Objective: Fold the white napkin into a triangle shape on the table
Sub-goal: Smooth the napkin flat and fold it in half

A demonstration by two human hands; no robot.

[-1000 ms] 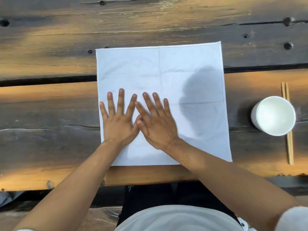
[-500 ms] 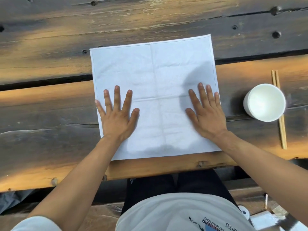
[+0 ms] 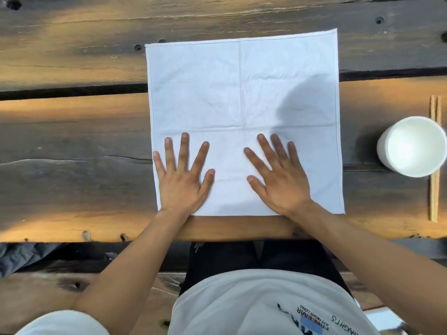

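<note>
Head view: napkin [image 3: 242, 97] spread flat and square, no fold made yet.

Both palms press down on its near half, left hand [image 3: 182, 180] by the left edge, right hand [image 3: 281, 182] nearer the middle, fingers spread straight and gripping nothing. Old cross creases show, though probably not a diagonal one; the cloth is too pale to be sure. Smoothing looks done, so the whole job is left: lift one corner, carry it to the opposite corner, press the triangle on the table [image 3: 72, 141].
</note>
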